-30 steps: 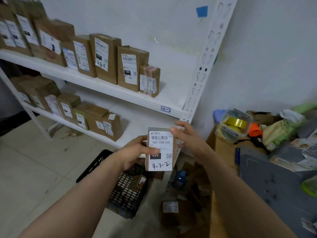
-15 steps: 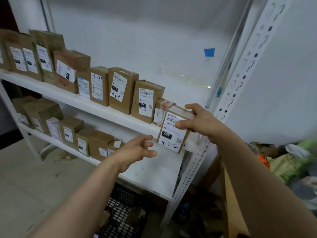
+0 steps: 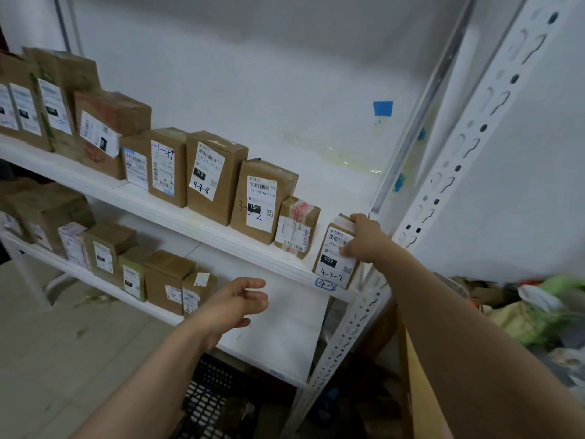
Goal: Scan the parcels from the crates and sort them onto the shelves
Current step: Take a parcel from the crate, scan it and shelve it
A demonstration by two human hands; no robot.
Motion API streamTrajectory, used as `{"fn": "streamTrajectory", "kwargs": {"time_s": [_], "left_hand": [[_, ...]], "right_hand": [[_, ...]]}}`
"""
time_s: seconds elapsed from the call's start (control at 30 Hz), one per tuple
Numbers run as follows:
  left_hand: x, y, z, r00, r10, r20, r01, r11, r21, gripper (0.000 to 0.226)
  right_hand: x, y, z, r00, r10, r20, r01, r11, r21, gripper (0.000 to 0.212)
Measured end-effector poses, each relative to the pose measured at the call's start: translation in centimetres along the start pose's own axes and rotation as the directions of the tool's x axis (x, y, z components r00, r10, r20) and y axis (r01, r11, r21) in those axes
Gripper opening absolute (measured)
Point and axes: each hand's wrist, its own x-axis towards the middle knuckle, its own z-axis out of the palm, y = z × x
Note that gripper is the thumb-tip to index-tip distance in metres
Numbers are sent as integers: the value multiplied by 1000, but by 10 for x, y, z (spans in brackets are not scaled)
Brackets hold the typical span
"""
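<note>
Small cardboard parcel (image 3: 330, 264) at the right end of the upper shelf (image 3: 177, 213), upright with its printed label facing outward, marked "032" and hand-lettered "4-3-2". It stood at the shelf's front edge directly above the shelf tag (image 3: 326, 284), just beside a tape-sealed parcel (image 3: 296, 228) on one side and near the perforated upright post (image 3: 443, 172) on the other. Whether its base was fully seated on the board could not be told. The right hand (image 3: 364, 237) grasped the parcel at its upper right corner, fingers curled over the top and thumb against the front face. The left hand (image 3: 235, 304) was released, its fingers loosely spread and holding nothing, hovering in front of the lower shelf and above the black crate (image 3: 205, 403). Judged from its size and the one-handed corner grip, the carton was probably light. Its square edges and flat faces suggested a stiff box that would tolerate a firm pinch without denting. The glossy label looked the slipperiest surface, so the bare cardboard sides or the top edge were the better places to take hold. A tall, narrow box so near the lip was likely to tip forward if let go before it was pushed back.
</note>
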Motion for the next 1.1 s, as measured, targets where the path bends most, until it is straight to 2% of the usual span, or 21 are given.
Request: {"fn": "streamTrajectory", "kwargs": {"time_s": [0.2,0.4,0.6,0.83,0.97,1.1], "left_hand": [[0,-2,-1,1000,-5,-7,5,1000,27,35],[-3,-11,-2,999,-21,-33,23,997,68,37],[-7,-21,5,997,3,-81,10,987,160,27],[-16,-36,16,990,3,-139,23,983,184,17],[-28,-48,21,979,16,-204,28,978,209,14],[-43,-66,23,962,7,-274,71,959,276,11]], "right_hand": [[14,-3,14,990,-100,-97,97,995,-35,79],[15,-2,22,975,-158,-156,164,986,28,76],[11,3,24,968,-205,-145,204,979,-27,77],[9,4,22,955,-263,-137,260,965,-40,73],[6,5,23,959,-252,-133,250,968,-33,75],[-9,1,24,981,-143,-131,145,989,6,85]]}}
